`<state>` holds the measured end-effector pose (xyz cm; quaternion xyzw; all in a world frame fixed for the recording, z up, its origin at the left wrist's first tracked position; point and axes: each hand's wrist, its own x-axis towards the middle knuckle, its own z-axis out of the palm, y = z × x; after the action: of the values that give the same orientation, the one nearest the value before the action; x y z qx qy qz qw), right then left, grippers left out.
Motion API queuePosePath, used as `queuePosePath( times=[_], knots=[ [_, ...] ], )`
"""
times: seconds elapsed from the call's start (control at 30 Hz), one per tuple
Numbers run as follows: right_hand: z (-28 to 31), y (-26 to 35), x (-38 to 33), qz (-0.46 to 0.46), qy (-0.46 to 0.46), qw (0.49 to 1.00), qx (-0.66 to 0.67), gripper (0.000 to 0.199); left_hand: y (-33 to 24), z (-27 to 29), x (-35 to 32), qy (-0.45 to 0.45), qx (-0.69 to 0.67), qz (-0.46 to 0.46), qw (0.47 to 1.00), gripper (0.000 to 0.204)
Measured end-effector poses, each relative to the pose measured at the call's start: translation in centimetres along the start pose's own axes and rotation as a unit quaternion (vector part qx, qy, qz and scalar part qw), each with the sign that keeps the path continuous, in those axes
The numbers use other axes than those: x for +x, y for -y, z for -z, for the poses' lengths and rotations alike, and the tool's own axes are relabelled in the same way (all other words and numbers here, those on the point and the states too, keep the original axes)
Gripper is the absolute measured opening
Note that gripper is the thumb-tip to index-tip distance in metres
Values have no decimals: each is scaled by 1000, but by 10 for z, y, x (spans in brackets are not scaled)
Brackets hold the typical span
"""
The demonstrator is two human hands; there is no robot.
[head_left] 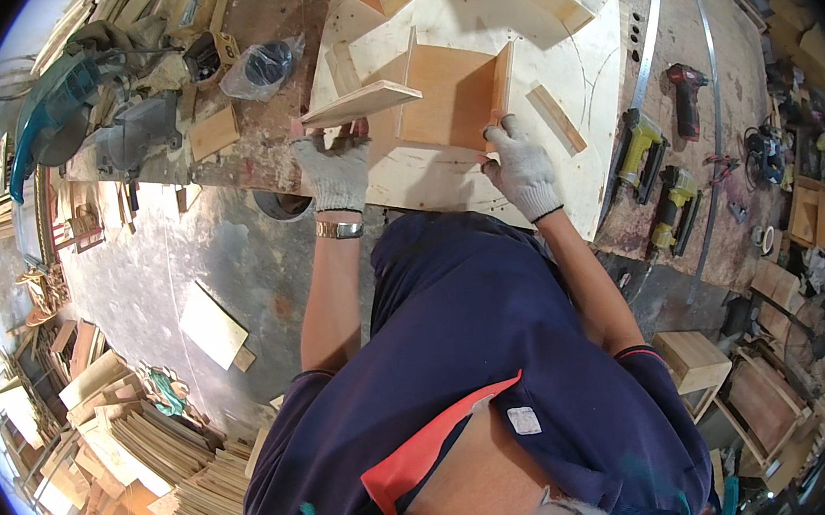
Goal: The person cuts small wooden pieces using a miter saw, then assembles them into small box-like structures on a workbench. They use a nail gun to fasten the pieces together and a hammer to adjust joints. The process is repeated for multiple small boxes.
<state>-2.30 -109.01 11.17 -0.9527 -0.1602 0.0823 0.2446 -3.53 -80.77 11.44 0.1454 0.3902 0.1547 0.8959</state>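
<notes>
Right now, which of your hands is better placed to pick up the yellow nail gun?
Probably the right hand: it rests on the plywood box, on the same side as the yellow nail gun. The left hand holds a loose plywood panel, farther away.

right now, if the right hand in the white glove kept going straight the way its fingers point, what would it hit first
Most likely the upright plywood side panel that the right hand already touches at its near end; beyond that, a small pale wood strip, though depth is unclear.

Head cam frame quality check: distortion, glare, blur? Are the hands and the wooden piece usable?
Head view: strong fisheye, black corners, the metal strips bow near the rim. Even daylight, no hard shadows; blown-out glare at the left rim. Left hand and right hand sharp on the plywood box; the wood stacks at lower left look softer and compressed.
</notes>
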Motion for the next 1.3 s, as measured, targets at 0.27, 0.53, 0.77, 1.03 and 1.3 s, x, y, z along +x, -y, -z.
queuePosePath(
  times=[0.27,0.53,0.77,1.03,1.3],
  knots=[
    [15,-40,45,131,-46,990,-26,28,16,-16,-15,1,41,-9,999,62],
    [69,4,48,115,-27,988,96,33,72,-27,-35,136,265,-99,949,36],
    [58,-58,55,119,8,992,39,26,44,24,14,221,457,-157,847,49],
    [54,-41,57,174,-4,985,-3,22,37,30,13,276,677,-182,657,70],
    [42,-49,60,180,-1,984,12,29,36,21,15,281,682,-157,657,62]
  ],
)
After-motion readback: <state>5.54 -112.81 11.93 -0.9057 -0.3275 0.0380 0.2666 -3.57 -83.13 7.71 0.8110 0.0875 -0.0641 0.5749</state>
